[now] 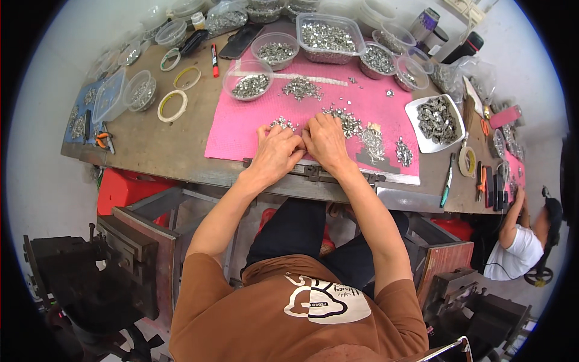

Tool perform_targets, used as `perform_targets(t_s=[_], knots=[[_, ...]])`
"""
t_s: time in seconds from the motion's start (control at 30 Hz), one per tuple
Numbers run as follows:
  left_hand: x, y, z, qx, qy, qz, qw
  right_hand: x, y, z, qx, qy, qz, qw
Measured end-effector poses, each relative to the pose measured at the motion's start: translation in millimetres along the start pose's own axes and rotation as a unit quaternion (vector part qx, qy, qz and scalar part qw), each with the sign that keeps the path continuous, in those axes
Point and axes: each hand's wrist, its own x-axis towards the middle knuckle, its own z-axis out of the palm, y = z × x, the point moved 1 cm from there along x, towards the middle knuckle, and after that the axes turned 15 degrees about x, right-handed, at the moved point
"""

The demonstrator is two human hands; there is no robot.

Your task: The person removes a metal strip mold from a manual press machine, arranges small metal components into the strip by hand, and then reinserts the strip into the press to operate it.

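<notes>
At the near edge of the pink mat, my left hand and my right hand meet with curled fingers. Both look closed in a pinch; whatever lies between the fingertips is hidden or too small to make out. Just beyond the left fingers is a little heap of small silvery metal pieces. A larger pile of metal pieces touches the area past my right hand. Thin silvery slivers lie to its right. Below the hands, a dark metal fixture sits along the table's front edge.
Clear tubs of metal pieces line the back. On the right are a white dish of dark flakes, a green-handled tool and orange pliers. Tape rolls lie on the left. Another person works at far right.
</notes>
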Motion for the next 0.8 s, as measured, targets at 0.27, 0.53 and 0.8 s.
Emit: perform_targets(t_s=[0.27, 0.53, 0.8], knots=[[-0.1, -1.6, -3.7, 0.01, -0.013, 0.05, 0.999, -2.1, 9.9, -26.1, 0.078, -0.014, 0.007, 0.997], [0.0, -4.9, -4.5, 0.03, -0.006, 0.042, 0.999, 5.9, 4.8, -6.6, 0.078, -0.017, -0.016, 0.997], [-4.4, -11.0, -5.9, 0.014, -0.004, 0.024, 1.0, 2.2, 1.1, -14.7, 0.047, -0.049, -0.017, 0.998]])
